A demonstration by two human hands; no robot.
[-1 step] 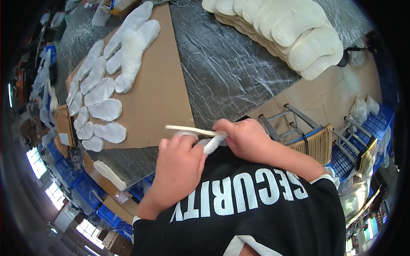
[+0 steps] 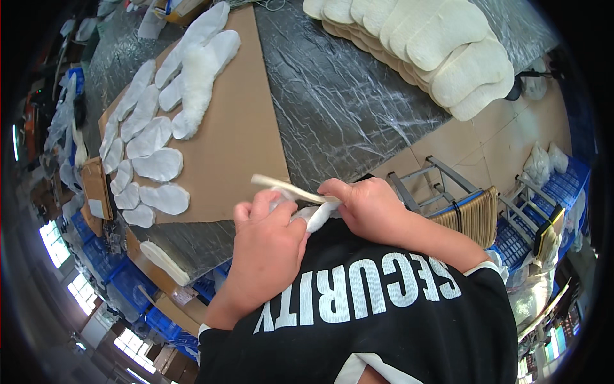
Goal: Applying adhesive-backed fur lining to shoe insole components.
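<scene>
In front of my chest, my right hand (image 2: pixel 371 205) is closed on one end of a thin cream insole (image 2: pixel 281 184), pinching it between thumb and fingers. The insole is seen nearly edge-on, its free end pointing left and slightly raised. A white fleecy piece (image 2: pixel 316 217) hangs folded or twisted just below it, at the same pinch. My left hand (image 2: pixel 268 240) is closed on the left part of this fleecy piece with curled fingers. Its fingertips are close under the insole, and whether they touch it I cannot tell.
White fleecy insole shapes (image 2: pixel 153 163) lie on a brown cardboard sheet (image 2: pixel 236 109) at left. Overlapping cream insoles (image 2: pixel 448 45) are piled on the plastic-covered table (image 2: pixel 339 96) at far right. A metal-legged stool (image 2: pixel 441 173) and blue crates (image 2: pixel 556 189) stand at right.
The insole's free end has lifted and tilted up. My left fingers have risen slightly and spread a little at the fleecy piece; my right hand stays in place.
</scene>
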